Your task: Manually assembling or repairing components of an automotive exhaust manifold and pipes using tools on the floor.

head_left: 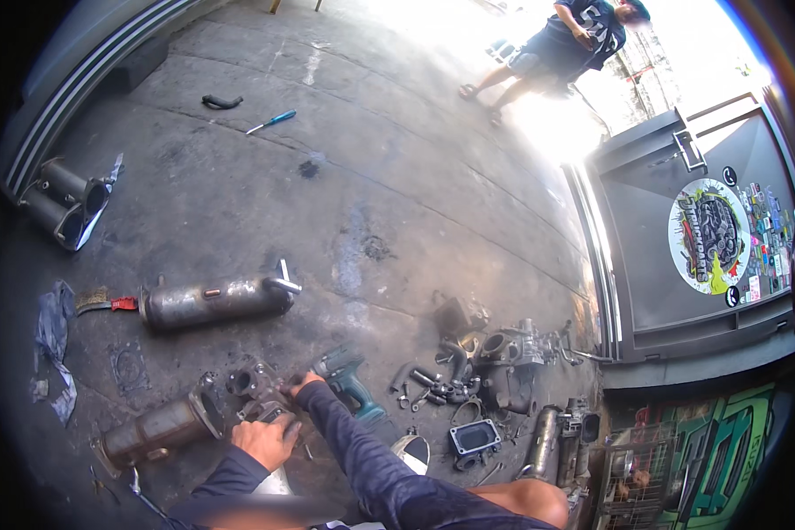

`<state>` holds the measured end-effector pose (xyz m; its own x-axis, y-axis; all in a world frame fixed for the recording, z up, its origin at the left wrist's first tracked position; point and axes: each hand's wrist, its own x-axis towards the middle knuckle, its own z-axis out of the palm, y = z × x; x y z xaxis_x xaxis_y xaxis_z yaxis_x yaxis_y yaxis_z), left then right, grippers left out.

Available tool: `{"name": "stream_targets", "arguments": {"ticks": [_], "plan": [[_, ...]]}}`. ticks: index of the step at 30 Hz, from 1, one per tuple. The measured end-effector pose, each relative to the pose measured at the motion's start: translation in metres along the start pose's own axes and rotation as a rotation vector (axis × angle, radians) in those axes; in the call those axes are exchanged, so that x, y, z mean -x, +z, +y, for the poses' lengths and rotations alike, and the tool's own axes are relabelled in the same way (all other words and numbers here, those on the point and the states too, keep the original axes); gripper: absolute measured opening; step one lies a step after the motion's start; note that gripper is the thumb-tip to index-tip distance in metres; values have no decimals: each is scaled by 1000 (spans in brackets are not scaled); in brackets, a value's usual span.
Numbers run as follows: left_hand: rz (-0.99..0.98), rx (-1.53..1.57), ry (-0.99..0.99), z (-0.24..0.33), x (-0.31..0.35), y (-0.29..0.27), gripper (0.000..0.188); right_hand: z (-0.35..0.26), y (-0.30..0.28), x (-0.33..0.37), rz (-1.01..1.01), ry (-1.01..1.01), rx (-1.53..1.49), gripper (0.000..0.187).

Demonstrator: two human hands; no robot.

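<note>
At the lower middle, a grey metal casting with a round port lies in front of me on the floor. My left hand is closed on its near side, thumb on top. My right hand reaches across from the right, fingers bent against the casting's right side; their tips are partly hidden. Just beyond the right hand lies a teal and black cordless drill, apart from its grip. A cylindrical metal canister with a flanged end sits left of the casting.
Farther off lie a larger canister, a red-handled wire brush, a rag and a blue screwdriver. Right are hoses, a rectangular gasketed part and several castings. A person stands near the bright opening, by a grey cabinet.
</note>
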<state>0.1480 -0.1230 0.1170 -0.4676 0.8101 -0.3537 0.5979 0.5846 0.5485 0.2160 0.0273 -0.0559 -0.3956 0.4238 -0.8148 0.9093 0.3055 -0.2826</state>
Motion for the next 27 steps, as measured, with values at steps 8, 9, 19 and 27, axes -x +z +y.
{"name": "stream_targets", "arguments": {"ticks": [8, 9, 19, 27], "plan": [[7, 18, -7, 1, -2, -2, 27, -10, -10, 7, -100, 8, -86, 83], [9, 19, -8, 0, -2, -1, 28, -6, -6, 6, -36, 17, -115, 81], [11, 58, -11, 2, -3, -3, 28, -11, -2, 2, 56, 190, -292, 78], [28, 55, 36, 12, -11, -3, 27, 18, 5, -17, 269, 87, -231, 97]]}}
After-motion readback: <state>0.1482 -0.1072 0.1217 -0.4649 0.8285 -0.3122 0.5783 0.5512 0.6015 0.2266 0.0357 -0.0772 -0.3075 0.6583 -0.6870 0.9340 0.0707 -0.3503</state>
